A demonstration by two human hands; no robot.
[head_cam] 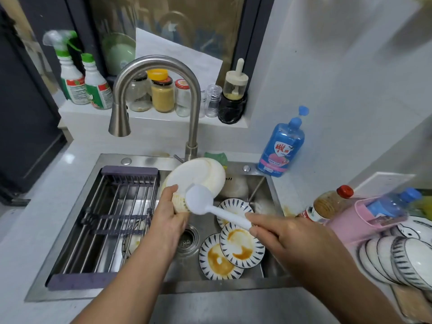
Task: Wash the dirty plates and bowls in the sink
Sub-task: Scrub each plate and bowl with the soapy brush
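The right hand (pixel 292 239), nearest the front rim of the sink (pixel 222 286), is closed around the handle of a white dish brush (pixel 199 202). The left hand (pixel 167 218) grips the lower edge of a white plate (pixel 194 174), held tilted above the basin; the brush head rests against that edge. Whether a second dish sits behind the plate cannot be told.

Below, two blue-patterned plates (pixel 242 245) smeared with brown sauce overlap at the front right of the basin, just beside the drain (pixel 187 237). A third patterned plate (pixel 235 208) lies behind them. A drying rack (pixel 117 213) spans the basin's left half. The faucet (pixel 159 90) rises at the rear rim; no running water is visible. A blue detergent bottle (pixel 280 148) stands at the rear right corner.

Caution: the plate is supported at one edge only. Brush pressure there, or wet fingers, would likely lever it free and drop it onto the plates beneath, which could chip them.
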